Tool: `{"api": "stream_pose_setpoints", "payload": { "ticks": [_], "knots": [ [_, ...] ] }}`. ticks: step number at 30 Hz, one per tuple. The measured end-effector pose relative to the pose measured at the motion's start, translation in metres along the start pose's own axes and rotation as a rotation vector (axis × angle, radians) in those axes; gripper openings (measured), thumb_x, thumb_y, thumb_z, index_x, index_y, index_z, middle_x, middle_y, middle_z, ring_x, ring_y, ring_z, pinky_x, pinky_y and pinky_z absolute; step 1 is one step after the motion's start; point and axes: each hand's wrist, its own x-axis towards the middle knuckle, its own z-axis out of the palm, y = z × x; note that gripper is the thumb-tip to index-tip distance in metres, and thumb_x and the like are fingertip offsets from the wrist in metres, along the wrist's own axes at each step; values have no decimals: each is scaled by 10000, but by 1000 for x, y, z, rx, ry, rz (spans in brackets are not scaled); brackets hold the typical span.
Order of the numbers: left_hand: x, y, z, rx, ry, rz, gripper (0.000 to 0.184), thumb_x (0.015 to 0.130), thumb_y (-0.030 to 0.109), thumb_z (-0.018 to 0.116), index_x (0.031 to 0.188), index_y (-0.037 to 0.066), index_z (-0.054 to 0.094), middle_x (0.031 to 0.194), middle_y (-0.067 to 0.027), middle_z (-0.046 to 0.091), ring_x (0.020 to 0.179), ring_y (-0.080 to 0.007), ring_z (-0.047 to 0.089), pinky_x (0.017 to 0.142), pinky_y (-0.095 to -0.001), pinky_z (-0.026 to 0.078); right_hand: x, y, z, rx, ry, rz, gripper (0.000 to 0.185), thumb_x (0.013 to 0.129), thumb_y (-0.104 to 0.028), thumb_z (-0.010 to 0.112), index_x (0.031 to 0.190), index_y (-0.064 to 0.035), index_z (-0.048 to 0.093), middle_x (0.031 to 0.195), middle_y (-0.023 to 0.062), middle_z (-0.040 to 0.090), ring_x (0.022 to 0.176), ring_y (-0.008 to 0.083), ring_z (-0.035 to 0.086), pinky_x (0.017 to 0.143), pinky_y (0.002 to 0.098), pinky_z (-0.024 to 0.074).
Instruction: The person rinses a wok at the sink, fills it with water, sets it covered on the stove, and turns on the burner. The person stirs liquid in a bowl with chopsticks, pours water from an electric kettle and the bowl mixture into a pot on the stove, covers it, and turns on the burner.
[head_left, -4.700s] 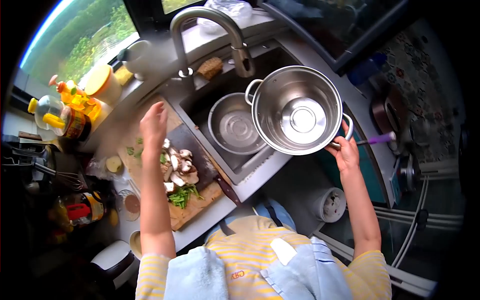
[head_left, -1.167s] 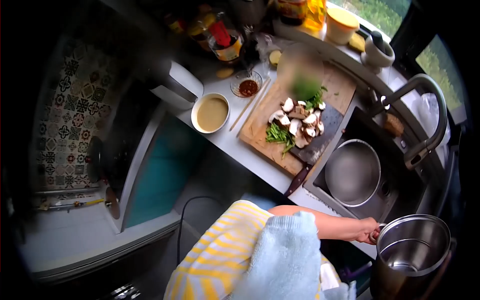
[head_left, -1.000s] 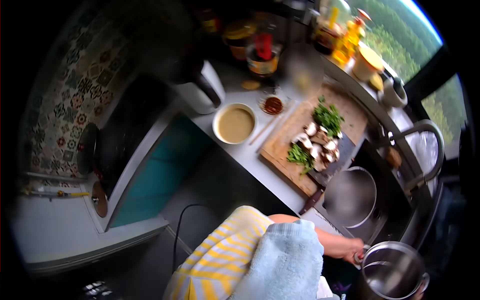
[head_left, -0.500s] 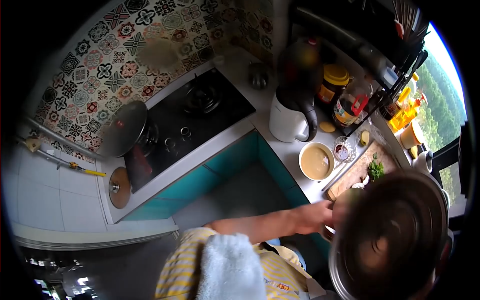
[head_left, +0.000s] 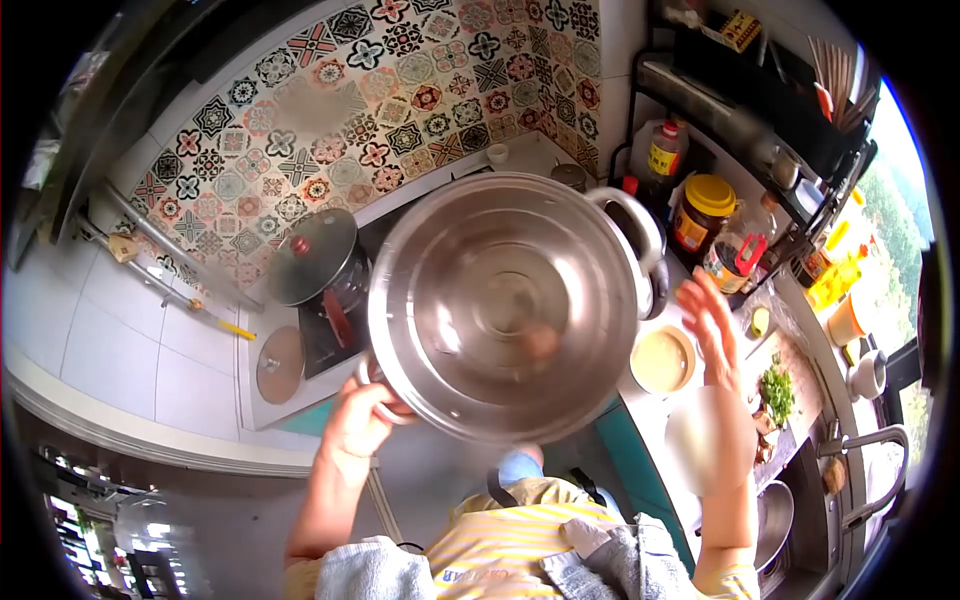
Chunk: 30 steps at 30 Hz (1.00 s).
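A large stainless steel pot (head_left: 430, 330) fills the middle of the view, its shiny inside facing me. My left hand (head_left: 358, 418) is closed around the pot's left loop handle. On the far side, the other handle (head_left: 648, 245) has nobody's fingers on it. My right hand (head_left: 712, 325) is apart from it, fingers spread, above the counter near a bowl of tan liquid (head_left: 662, 360). Part of the stove (head_left: 318, 345) and the white kettle behind the pot are hidden.
A lidded pan (head_left: 315, 262) sits on the stove's left burner, beside a round lid (head_left: 280, 365). Right of me are a cutting board (head_left: 808, 385) with chopped greens (head_left: 776, 393), a yellow-capped jar (head_left: 703, 208), a faucet (head_left: 880, 435) and a metal pan (head_left: 775, 520) in the sink.
The pot has moved from the lower right to the centre, towards the stove. My left hand has come back left with it. My right hand now shows, off the pot.
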Motion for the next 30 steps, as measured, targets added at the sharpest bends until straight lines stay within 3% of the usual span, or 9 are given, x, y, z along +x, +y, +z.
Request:
{"api": "stream_pose_setpoints", "payload": {
  "ticks": [5, 8, 11, 15, 20, 23, 24, 28, 30],
  "knots": [
    [75, 38, -79, -251, 105, 9, 459, 676, -115, 393, 1093, 60, 473, 1012, -103, 543, 809, -241, 561, 703, -325, 503, -27, 46, -33, -174, 145, 83, 336, 887, -174, 501, 1194, -41, 481, 1157, 85, 533, 1049, 168, 503, 893, 270, 379],
    [139, 73, -78, -302, 258, 79, 456, 662, -149, 382, 1070, 37, 467, 1022, -111, 525, 852, -247, 549, 841, -362, 461, -26, 59, -50, -215, 367, 293, 313, 884, -198, 511, 1146, -28, 519, 1080, 80, 579, 948, 148, 554, 810, 253, 429],
    [229, 105, -108, -337, 245, 45, 475, 646, -179, 364, 1051, 56, 438, 1037, -127, 483, 839, -254, 552, 986, -531, 331, -14, 78, -37, -168, 539, 362, 305, 893, -217, 495, 1129, -26, 521, 1048, 75, 582, 911, 135, 559, 788, 254, 440],
    [335, 126, -141, -615, 147, -112, 551, 641, -196, 369, 1110, 87, 429, 1151, -154, 454, 931, -315, 555, 970, -593, 305, 16, 104, 10, -176, 610, 399, 352, 885, -217, 514, 1191, -49, 478, 1124, 72, 541, 989, 143, 521, 838, 259, 409],
    [399, 121, -147, -488, 136, -215, 548, 639, -190, 392, 1111, 85, 439, 1129, -118, 477, 917, -288, 562, 953, -559, 358, 31, 122, 35, -328, 622, 433, 433, 873, -250, 529, 1256, -79, 422, 1233, 75, 459, 1127, 181, 430, 924, 304, 362],
    [404, 117, -129, -219, 110, -139, 412, 767, -118, 390, 1154, 14, 435, 1037, -147, 531, 840, -227, 571, 979, -486, 357, 42, 122, 43, -362, 664, 489, 485, 855, -277, 555, 1277, -97, 400, 1249, 88, 441, 1154, 197, 406, 942, 325, 349],
    [413, 114, -135, -285, 124, -191, 528, 678, -182, 377, 1145, 56, 437, 973, -118, 532, 751, -204, 578, 987, -563, 308, 46, 125, 42, -334, 678, 497, 490, 853, -279, 556, 1281, -101, 396, 1254, 91, 436, 1160, 198, 400, 945, 328, 347],
    [422, 105, -137, -250, 99, -193, 466, 681, -178, 400, 1079, 57, 460, 952, -91, 535, 765, -212, 582, 961, -557, 347, 61, 135, 36, -319, 624, 507, 516, 835, -235, 588, 1289, -102, 385, 1256, 94, 432, 1172, 194, 386, 946, 323, 343],
    [420, 103, -131, -223, 85, -185, 419, 655, -178, 429, 1010, 36, 494, 937, -89, 546, 795, -227, 575, 825, -386, 458, 69, 142, 31, -312, 573, 502, 547, 807, -197, 626, 1285, -86, 385, 1233, 91, 453, 1144, 193, 416, 944, 310, 341]
  ]
}}
